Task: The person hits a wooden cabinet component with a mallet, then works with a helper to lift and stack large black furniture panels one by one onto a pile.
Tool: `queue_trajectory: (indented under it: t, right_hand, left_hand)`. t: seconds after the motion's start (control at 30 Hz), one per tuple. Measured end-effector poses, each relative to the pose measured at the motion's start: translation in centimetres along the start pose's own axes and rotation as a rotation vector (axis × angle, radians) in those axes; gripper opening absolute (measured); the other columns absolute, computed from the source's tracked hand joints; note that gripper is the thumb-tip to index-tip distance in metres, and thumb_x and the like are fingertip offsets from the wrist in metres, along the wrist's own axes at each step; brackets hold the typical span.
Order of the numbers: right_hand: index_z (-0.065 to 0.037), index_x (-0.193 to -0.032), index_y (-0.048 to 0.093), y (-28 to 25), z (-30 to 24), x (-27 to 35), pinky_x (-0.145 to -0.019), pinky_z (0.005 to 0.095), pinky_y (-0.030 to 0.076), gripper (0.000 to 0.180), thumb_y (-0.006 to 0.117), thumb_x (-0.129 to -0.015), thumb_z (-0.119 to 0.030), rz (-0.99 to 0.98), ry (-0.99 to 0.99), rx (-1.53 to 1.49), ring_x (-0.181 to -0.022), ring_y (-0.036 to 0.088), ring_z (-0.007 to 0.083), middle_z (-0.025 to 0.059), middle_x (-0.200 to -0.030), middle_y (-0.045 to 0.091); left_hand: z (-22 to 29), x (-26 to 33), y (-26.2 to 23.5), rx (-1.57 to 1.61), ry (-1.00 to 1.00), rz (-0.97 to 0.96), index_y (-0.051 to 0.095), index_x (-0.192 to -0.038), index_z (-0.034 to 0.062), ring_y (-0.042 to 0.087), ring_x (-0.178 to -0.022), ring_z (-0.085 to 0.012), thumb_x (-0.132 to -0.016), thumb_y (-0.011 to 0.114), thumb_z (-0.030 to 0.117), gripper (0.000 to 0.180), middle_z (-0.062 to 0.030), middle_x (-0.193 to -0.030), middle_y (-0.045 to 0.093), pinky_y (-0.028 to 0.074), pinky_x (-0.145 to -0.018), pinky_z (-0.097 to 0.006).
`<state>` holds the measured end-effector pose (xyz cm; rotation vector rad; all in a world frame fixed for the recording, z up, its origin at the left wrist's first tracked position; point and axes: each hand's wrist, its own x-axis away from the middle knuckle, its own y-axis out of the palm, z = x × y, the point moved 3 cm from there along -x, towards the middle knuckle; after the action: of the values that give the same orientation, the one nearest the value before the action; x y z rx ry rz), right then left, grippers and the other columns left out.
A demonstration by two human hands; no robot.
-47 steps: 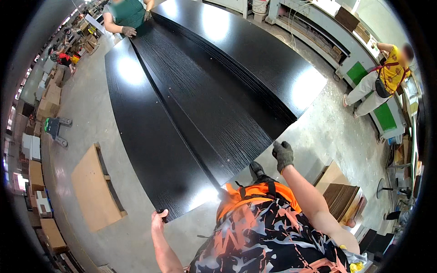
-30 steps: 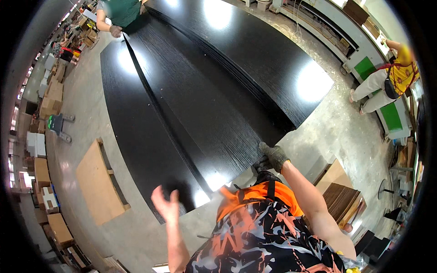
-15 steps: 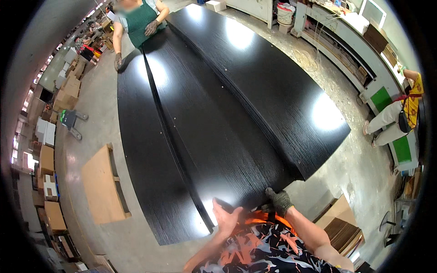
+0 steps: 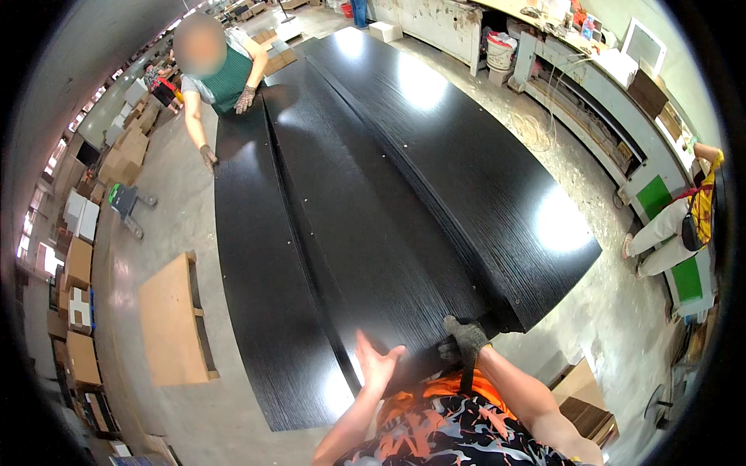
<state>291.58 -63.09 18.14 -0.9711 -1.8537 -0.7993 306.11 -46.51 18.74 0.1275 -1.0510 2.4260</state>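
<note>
Long black wood-grain panels lie in three side-by-side rows, the left point(image 4: 256, 256), middle point(image 4: 365, 233) and right point(image 4: 497, 210). My bare left hand point(image 4: 376, 363) rests at the near end of the middle panel, fingers spread, thumb out to the right. In a dark grey work glove, my right hand point(image 4: 468, 340) grips that panel's near edge close to its right corner. Its thumb side shows on top; some fingers are partly hidden. Facing me at the far left end, a co-worker in a green apron has one gloved hand point(image 4: 208, 157) at the left panel's edge and another point(image 4: 245, 99) near its far end.
A wooden board on a pallet point(image 4: 175, 322) lies on the floor at left, with a pallet jack point(image 4: 130, 206) beyond. Cardboard boxes point(image 4: 80, 357) line the far left. A workbench point(image 4: 583, 116) and a person in yellow stand at right; cartons point(image 4: 583, 404) sit near my right arm.
My right hand has shifted slightly left along the near edge, more of its fingers showing. The co-worker leans in, both hands lower in view. The whole view has tilted a little.
</note>
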Motion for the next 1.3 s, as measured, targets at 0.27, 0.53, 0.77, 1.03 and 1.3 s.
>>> queue_trajectory:
  t: [0.27, 0.53, 0.77, 1.03, 1.3]
  right_hand:
    - [0.000, -0.103, 0.055, 2.6, -3.2, -4.3, -0.057, 0.0414, 0.055, 0.050, 0.066, -0.080, -0.043, -0.046, -0.094, -0.083, -0.069, 0.063, 0.0336, 0.0233, -0.086, 0.062]
    - [0.003, -0.117, 0.045, 2.4, -4.5, -5.3, -0.070, 0.0499, 0.053, 0.070, 0.066, -0.077, -0.051, -0.076, -0.045, -0.043, -0.087, 0.061, 0.0426, 0.0309, -0.104, 0.057]
    - [0.006, -0.109, 0.046, 1.6, -4.4, -8.4, -0.073, 0.0564, 0.050, 0.069, 0.065, -0.077, -0.052, -0.015, -0.071, -0.004, -0.080, 0.060, 0.0459, 0.0281, -0.096, 0.058]
    - [0.006, -0.110, 0.046, 1.1, -4.9, -10.1, -0.074, 0.0586, 0.049, 0.076, 0.062, -0.075, -0.059, 0.044, -0.092, 0.031, -0.079, 0.059, 0.0471, 0.0294, -0.097, 0.057]
    - [0.002, -0.100, 0.048, 0.3, -5.4, -11.4, -0.062, 0.0575, 0.046, 0.069, 0.060, -0.075, -0.061, 0.059, -0.220, 0.029, -0.067, 0.057, 0.0431, 0.0262, -0.083, 0.057]
  left_hand:
    - [2.6, -1.0, -2.0, -0.185, 0.350, 0.170, 0.029, -0.134, -0.0025, 0.027, -0.128, -0.0411, -0.068, 0.077, 0.022, 0.085, -0.0222, -0.144, 0.019, 0.028, -0.107, -0.044]
    - [-5.7, 0.1, -12.5, -0.268, 0.268, 0.578, 0.041, -0.127, 0.0001, 0.026, -0.130, -0.0383, -0.068, 0.075, 0.019, 0.071, -0.0222, -0.140, 0.027, 0.026, -0.107, -0.044]
    - [-21.3, 2.8, -22.6, -0.411, -0.350, 0.679, 0.035, -0.131, -0.0048, 0.028, -0.129, -0.0406, -0.074, 0.066, 0.052, 0.086, -0.0281, -0.139, 0.028, 0.026, -0.106, -0.046]
    - [-24.3, 1.8, -19.9, -0.039, -0.422, 0.319, 0.060, -0.103, -0.0100, 0.057, -0.100, -0.0405, -0.082, 0.050, 0.060, 0.074, -0.0294, -0.099, 0.061, 0.043, -0.088, -0.044]
    - [-22.6, 1.7, -18.7, -0.009, -0.382, 0.350, 0.060, -0.100, -0.0088, 0.056, -0.099, -0.0425, -0.088, 0.041, 0.056, 0.069, -0.0300, -0.098, 0.060, 0.041, -0.086, -0.046]
